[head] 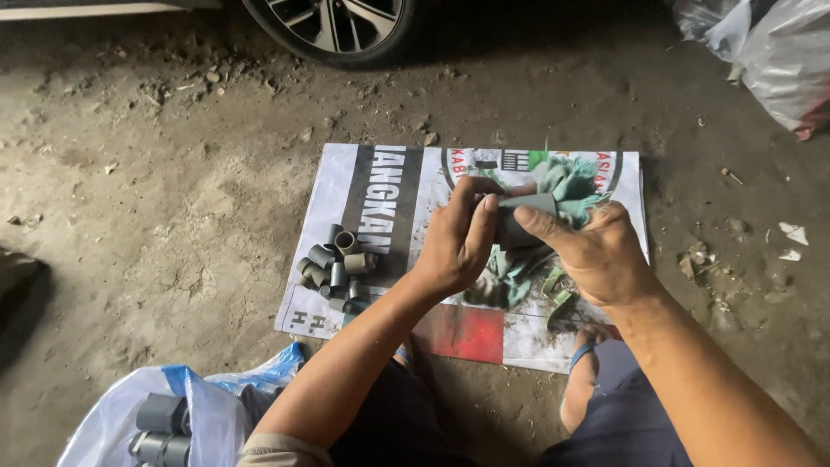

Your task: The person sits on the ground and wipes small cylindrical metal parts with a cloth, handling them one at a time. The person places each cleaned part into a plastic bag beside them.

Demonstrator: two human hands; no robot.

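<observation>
left hand (458,238): fingers closed on grey pipe piece (519,216), centre frame over printed sheet (346,186)
right hand (596,251): gripping same piece
fittings pile (335,266): 9 o'clock of hands
rags (566,186): 1 o'clock

Soft, dim daylight falls evenly on the brown dirt ground (173,199), deep shadow lies far beyond the hands under the dark alloy car wheel (333,26), mild glare whitens the crinkled clear plastic bag (769,52), and focus stays sharp with slight edge stretching.
</observation>
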